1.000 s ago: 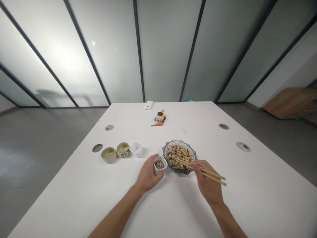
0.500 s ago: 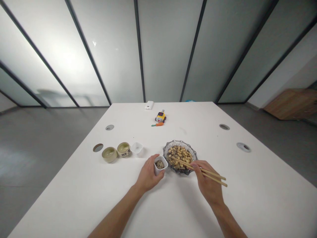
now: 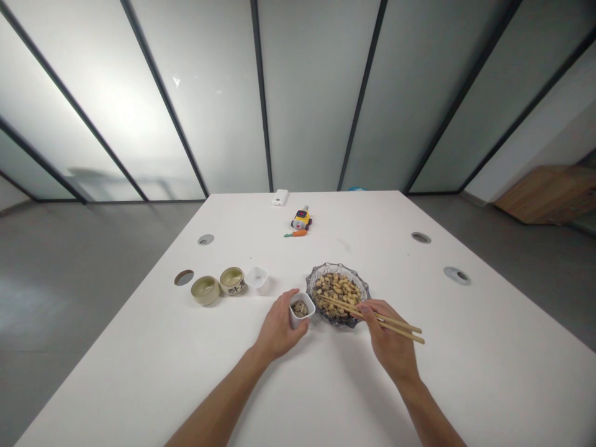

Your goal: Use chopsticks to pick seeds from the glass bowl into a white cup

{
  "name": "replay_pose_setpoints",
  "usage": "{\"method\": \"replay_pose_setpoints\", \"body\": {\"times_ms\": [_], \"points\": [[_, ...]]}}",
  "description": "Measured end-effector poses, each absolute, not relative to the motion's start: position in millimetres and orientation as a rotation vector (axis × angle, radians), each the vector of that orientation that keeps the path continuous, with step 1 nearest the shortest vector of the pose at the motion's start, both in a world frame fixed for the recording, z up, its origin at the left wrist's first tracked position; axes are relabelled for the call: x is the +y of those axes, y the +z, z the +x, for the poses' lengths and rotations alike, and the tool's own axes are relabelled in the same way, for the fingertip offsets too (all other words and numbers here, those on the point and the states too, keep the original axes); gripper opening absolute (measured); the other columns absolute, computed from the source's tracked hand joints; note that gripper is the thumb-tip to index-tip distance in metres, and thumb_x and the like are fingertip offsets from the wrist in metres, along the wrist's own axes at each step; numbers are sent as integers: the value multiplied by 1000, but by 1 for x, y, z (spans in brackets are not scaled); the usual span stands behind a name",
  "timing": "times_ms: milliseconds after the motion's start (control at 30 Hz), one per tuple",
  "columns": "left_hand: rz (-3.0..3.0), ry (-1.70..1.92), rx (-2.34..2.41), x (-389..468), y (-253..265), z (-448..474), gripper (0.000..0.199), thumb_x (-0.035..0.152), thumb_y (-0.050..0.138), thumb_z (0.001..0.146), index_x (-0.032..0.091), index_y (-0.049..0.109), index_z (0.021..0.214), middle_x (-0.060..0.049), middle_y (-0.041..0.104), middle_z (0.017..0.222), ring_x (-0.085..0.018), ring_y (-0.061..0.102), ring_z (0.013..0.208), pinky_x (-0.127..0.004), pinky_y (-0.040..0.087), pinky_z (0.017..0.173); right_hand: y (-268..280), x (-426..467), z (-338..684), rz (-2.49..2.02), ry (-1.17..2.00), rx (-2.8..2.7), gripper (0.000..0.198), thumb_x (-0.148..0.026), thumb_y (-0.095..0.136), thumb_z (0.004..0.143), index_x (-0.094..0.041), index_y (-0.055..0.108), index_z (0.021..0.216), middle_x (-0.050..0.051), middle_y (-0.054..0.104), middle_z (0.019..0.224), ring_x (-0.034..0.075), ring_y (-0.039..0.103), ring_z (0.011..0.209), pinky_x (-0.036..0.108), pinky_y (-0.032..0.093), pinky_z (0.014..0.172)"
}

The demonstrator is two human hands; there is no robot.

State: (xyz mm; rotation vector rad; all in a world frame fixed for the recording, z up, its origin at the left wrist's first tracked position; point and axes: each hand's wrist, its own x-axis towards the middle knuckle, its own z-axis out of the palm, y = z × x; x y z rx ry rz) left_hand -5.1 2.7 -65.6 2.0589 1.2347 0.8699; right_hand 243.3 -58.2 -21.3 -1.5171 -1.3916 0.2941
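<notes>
My left hand [image 3: 279, 327] is closed around a small white square cup [image 3: 295, 320], which has sunflower seeds [image 3: 300, 308] in it. Just right of the cup, nearly against it, stands a clear scalloped glass bowl [image 3: 365, 292]. Peanuts [image 3: 342, 287] mixed with dark striped seeds fill the bowl. A pair of wooden chopsticks [image 3: 395, 325] is gripped in my right hand [image 3: 392, 344], beside the bowl's near right rim. The chopstick tips reach into the left part of the mix; whether they pinch a seed is too small to tell.
Left of my left hand stand a white square cup [image 3: 257, 281] and two green ceramic cups [image 3: 205, 290] [image 3: 232, 281]. Farther back lie a toy carrot [image 3: 298, 234], a yellow toy car [image 3: 302, 218] and a white device [image 3: 280, 198]. Round holes [image 3: 184, 277] pierce the white table [image 3: 298, 397] near its sides.
The rear ends of the chopsticks have shifted slightly up and left as my right hand adjusts a little. My left hand and the cup stay in place.
</notes>
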Motion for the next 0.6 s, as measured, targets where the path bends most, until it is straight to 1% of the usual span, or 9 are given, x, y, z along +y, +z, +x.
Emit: {"method": "replay_pose_setpoints", "body": {"times_ms": [133, 233, 333, 433, 600], "points": [[2045, 877, 1234, 2, -65, -5, 64, 25, 68, 83, 19, 48, 142, -13, 62, 139, -30, 59, 130, -50, 46, 114, -19, -60, 246, -1520, 294, -1315, 40, -53, 56, 99, -22, 76, 85, 8, 75, 92, 23, 72, 87, 38, 59, 81], [2044, 877, 1236, 1, -64, -5, 64, 25, 69, 83, 19, 48, 142, -13, 63, 138, -30, 60, 129, -50, 47, 113, -16, -63, 246, -1453, 332, -1231, 39, -51, 56, 100, -21, 75, 84, 8, 74, 91, 23, 71, 86, 37, 60, 79], [2053, 873, 1244, 2, -64, -5, 65, 26, 69, 82, 19, 48, 143, -14, 61, 140, -31, 59, 130, -51, 46, 114, -13, -65, 243, -1376, 368, -1258, 37, -49, 57, 99, -22, 75, 81, 7, 73, 88, 22, 71, 84, 35, 61, 76], [2056, 872, 1248, 2, -64, -5, 65, 25, 69, 82, 19, 48, 143, -14, 61, 141, -32, 58, 132, -51, 46, 114, -11, -66, 239, -1362, 310, -1309, 36, -47, 57, 100, -23, 76, 80, 6, 74, 87, 21, 71, 83, 34, 60, 75], [2048, 855, 1252, 0, -62, -5, 61, 25, 65, 84, 18, 47, 142, -13, 61, 140, -31, 59, 129, -50, 46, 114, -12, -62, 234, -1437, 237, -1344, 29, -43, 59, 99, -24, 77, 86, 5, 75, 89, 20, 71, 83, 33, 59, 76]]}}
